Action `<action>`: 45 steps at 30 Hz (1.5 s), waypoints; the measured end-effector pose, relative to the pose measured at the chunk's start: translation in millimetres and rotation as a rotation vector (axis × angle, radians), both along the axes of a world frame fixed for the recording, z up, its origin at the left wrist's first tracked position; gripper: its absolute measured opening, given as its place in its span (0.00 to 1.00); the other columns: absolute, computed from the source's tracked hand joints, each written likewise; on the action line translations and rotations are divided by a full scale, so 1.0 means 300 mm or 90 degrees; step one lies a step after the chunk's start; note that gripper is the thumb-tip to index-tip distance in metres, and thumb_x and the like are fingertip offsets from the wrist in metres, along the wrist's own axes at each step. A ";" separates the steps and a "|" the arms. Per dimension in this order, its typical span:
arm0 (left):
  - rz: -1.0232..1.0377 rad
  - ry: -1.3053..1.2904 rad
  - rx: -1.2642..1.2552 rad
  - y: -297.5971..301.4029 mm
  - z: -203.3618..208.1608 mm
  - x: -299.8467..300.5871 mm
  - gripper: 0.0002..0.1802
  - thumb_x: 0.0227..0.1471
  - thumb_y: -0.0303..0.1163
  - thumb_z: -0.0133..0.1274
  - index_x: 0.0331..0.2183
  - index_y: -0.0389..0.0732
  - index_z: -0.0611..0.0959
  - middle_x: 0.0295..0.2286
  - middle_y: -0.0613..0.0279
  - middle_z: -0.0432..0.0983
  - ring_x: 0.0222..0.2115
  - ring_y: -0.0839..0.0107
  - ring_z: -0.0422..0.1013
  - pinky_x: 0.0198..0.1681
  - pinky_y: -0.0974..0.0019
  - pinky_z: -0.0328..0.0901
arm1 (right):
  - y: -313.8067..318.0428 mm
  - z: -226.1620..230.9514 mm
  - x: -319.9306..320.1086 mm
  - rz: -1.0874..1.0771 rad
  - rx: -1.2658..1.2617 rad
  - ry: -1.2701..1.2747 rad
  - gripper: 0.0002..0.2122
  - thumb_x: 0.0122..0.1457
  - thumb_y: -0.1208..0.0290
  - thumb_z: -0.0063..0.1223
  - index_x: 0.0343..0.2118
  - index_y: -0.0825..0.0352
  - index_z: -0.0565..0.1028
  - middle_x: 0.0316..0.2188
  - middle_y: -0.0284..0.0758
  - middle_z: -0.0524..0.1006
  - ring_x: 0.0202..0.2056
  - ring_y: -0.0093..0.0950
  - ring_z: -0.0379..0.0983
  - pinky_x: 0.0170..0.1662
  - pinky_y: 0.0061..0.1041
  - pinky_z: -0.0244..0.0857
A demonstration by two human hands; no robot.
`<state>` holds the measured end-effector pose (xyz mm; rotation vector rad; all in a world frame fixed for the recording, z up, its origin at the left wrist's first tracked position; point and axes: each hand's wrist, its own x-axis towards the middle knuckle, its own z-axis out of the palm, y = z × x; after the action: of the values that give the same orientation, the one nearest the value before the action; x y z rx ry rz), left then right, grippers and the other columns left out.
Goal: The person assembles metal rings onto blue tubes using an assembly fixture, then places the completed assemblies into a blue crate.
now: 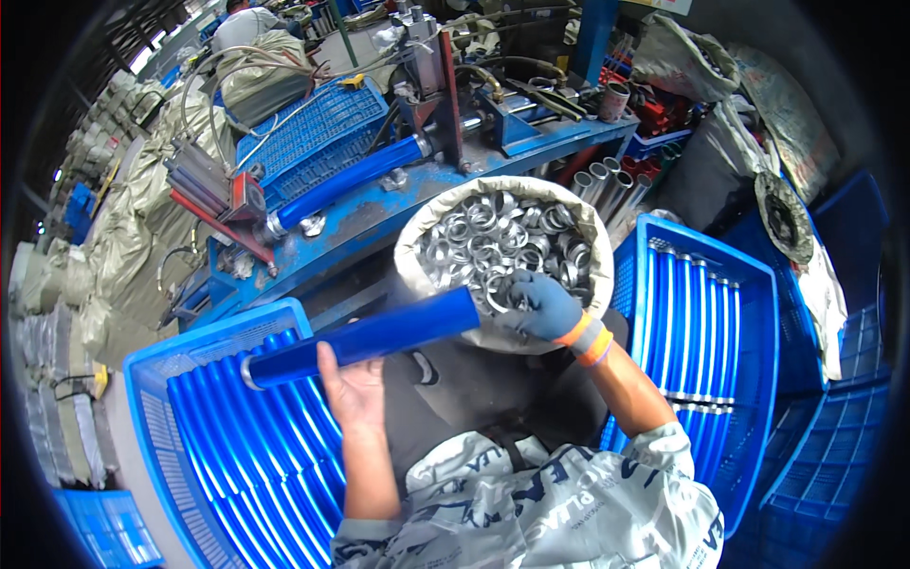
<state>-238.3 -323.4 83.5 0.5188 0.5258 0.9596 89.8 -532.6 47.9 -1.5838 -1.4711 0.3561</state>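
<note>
My bare left hand point(355, 394) is closed around a blue tube point(379, 334), which has a silver ring on its left end and lies tilted up to the right. Over the near rim of a round white sack point(409, 248) is my right hand point(540, 305), in a grey-blue glove with an orange cuff. Its fingers are curled by a metal ring point(497, 289); whether that ring is pinched or lies among the others is hard to make out. Loose silver rings point(474, 220) fill the sack. The tube's right end is close beside the gloved fingers.
A blue crate point(142, 408) of blue tubes stands at my left, another point(764, 379) at my right. Behind the sack, a blue machine bench point(370, 204) carries a clamped blue tube point(351, 177). Metal pipes point(607, 180) stand beyond the sack. Someone point(242, 27) sits far back.
</note>
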 end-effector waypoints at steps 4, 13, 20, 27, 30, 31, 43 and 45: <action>0.046 0.058 0.018 -0.043 -0.013 0.050 0.31 0.72 0.52 0.64 0.64 0.40 0.81 0.59 0.49 0.84 0.58 0.55 0.82 0.60 0.48 0.79 | -0.001 0.126 -0.127 0.040 0.069 0.109 0.17 0.57 0.72 0.81 0.33 0.66 0.75 0.48 0.40 0.84 0.48 0.38 0.84 0.49 0.38 0.77; 0.020 0.063 0.046 -0.035 0.042 0.007 0.35 0.70 0.51 0.67 0.67 0.41 0.77 0.60 0.53 0.81 0.58 0.57 0.82 0.61 0.48 0.80 | -0.006 0.160 -0.192 0.010 0.158 0.214 0.14 0.59 0.78 0.78 0.44 0.63 0.83 0.63 0.44 0.78 0.63 0.37 0.78 0.68 0.41 0.70; 0.019 0.060 0.050 -0.032 0.053 -0.012 0.35 0.71 0.50 0.66 0.67 0.41 0.76 0.60 0.52 0.82 0.59 0.56 0.81 0.63 0.46 0.79 | 0.019 0.112 -0.245 0.058 0.141 0.656 0.48 0.58 0.79 0.78 0.79 0.72 0.60 0.69 0.43 0.74 0.67 0.30 0.74 0.73 0.36 0.65; 0.020 0.063 0.058 -0.019 0.043 -0.013 0.34 0.71 0.50 0.66 0.67 0.40 0.77 0.60 0.52 0.82 0.59 0.56 0.81 0.64 0.47 0.79 | 0.078 0.057 -0.235 0.061 0.166 0.674 0.58 0.55 0.77 0.82 0.83 0.73 0.50 0.72 0.46 0.72 0.69 0.30 0.72 0.74 0.35 0.65; 0.029 0.064 0.053 -0.007 0.028 -0.016 0.34 0.71 0.49 0.66 0.66 0.39 0.78 0.60 0.51 0.82 0.58 0.56 0.82 0.63 0.47 0.79 | 0.095 0.068 -0.238 0.065 0.151 0.719 0.60 0.54 0.74 0.84 0.83 0.73 0.49 0.73 0.46 0.72 0.70 0.31 0.72 0.74 0.34 0.66; 0.035 0.067 0.051 -0.002 0.023 -0.020 0.34 0.71 0.49 0.66 0.66 0.39 0.78 0.59 0.51 0.82 0.58 0.56 0.82 0.63 0.47 0.79 | 0.101 0.077 -0.241 0.069 0.146 0.719 0.60 0.54 0.74 0.84 0.83 0.73 0.49 0.73 0.46 0.72 0.70 0.31 0.72 0.74 0.34 0.66; 0.050 0.110 0.058 0.033 -0.045 -0.004 0.32 0.72 0.49 0.65 0.64 0.37 0.79 0.58 0.50 0.83 0.57 0.55 0.82 0.63 0.46 0.78 | 0.151 0.044 -0.247 0.068 0.042 0.773 0.39 0.71 0.75 0.68 0.81 0.71 0.62 0.53 0.28 0.82 0.41 0.13 0.73 0.43 0.19 0.71; 0.054 0.119 0.078 0.061 -0.068 0.007 0.32 0.72 0.49 0.65 0.64 0.37 0.79 0.58 0.50 0.83 0.58 0.54 0.82 0.64 0.46 0.77 | 0.172 0.033 -0.219 0.079 0.020 0.787 0.38 0.71 0.75 0.66 0.81 0.71 0.61 0.53 0.28 0.82 0.41 0.13 0.73 0.43 0.19 0.71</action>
<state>-236.1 -305.2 62.9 0.7057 0.6643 1.0341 24.1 -481.1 57.9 -0.8789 -0.5755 1.1226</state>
